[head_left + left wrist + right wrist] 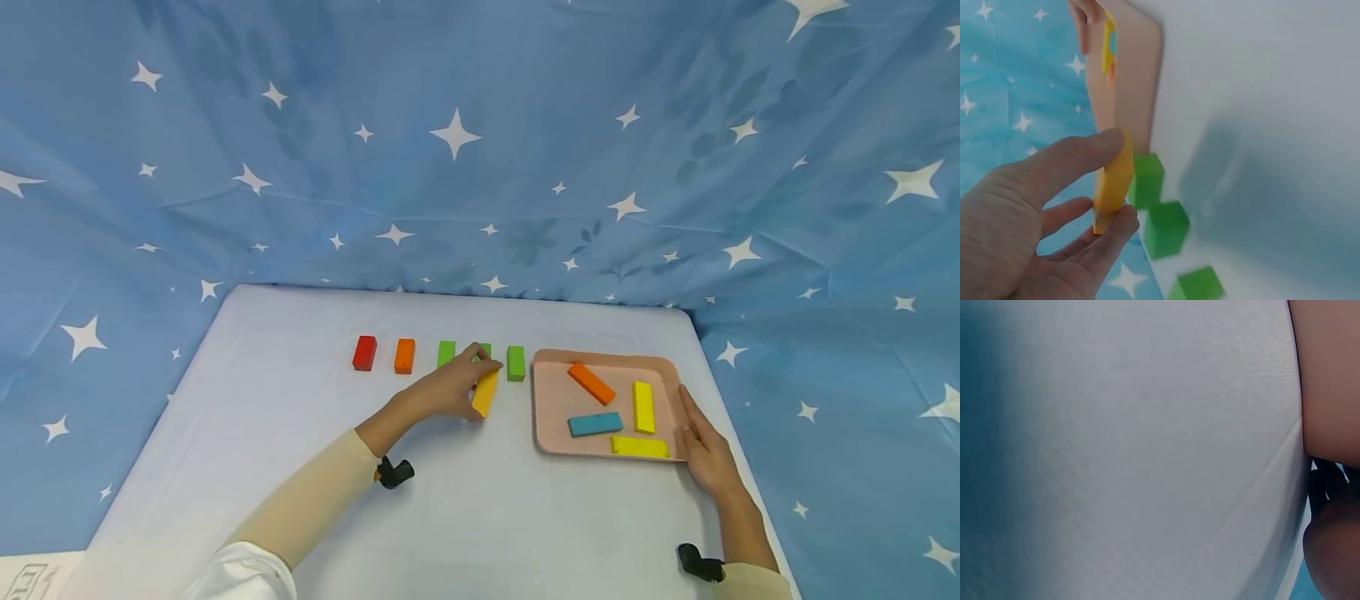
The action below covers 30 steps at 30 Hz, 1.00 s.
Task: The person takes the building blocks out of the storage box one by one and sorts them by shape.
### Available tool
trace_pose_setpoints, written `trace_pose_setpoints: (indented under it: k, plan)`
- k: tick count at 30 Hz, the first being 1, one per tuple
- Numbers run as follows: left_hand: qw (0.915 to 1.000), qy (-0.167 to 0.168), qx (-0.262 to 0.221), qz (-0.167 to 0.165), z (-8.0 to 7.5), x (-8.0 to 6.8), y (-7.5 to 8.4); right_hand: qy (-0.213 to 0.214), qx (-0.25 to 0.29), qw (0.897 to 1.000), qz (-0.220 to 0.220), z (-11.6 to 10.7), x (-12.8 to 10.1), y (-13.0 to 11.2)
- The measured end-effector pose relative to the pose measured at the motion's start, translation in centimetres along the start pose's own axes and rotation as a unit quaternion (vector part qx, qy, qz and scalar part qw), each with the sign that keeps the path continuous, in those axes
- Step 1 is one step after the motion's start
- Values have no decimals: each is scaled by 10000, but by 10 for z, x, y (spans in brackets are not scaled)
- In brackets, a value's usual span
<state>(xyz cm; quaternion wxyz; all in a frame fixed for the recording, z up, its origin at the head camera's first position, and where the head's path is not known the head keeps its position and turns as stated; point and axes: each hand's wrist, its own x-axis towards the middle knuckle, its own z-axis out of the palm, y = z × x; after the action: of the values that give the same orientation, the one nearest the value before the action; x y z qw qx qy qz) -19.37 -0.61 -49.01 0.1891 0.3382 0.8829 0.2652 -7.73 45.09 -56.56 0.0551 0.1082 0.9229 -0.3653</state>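
Note:
My left hand point(467, 387) pinches a yellow-orange block point(486, 393) between thumb and fingers, just in front of a row of blocks on the white table point(300, 450). In the left wrist view the same block point(1113, 181) is held on edge by thumb and fingertips point(1124, 220). The row runs red point(364, 352), orange point(405, 356), then three green blocks point(446, 352), the middle one partly hidden by my hand. My right hand point(699, 433) rests with straight fingers along the right edge of a pink tray point(555, 400).
The tray holds an orange block point(591, 382), a blue block point(595, 424) and two yellow blocks point(642, 407). Blue star-print cloth point(480, 167) rises behind and beside the table. The right wrist view shows mostly bare white tabletop point(1135, 450).

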Motion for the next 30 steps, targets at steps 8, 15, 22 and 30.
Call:
trace_pose_setpoints:
  k: [8, 15, 22, 30]
  plan:
    - [9970, 410, -326, -567, 3, -54, -30, -17, 45, 10000, 63, -1, 0, 1]
    - [9913, 624, -346, -1106, 3, -98, -56, -18, 84, 9999, 84, 1, 0, -1]
    - [9843, 870, -451, -1471, -5, -128, -82, -10, 93, 10000, 34, 3, 1, 0]
    - [9807, 991, -433, -1629, -14, -149, -109, 3, 29, 9999, 170, 3, 0, -3]
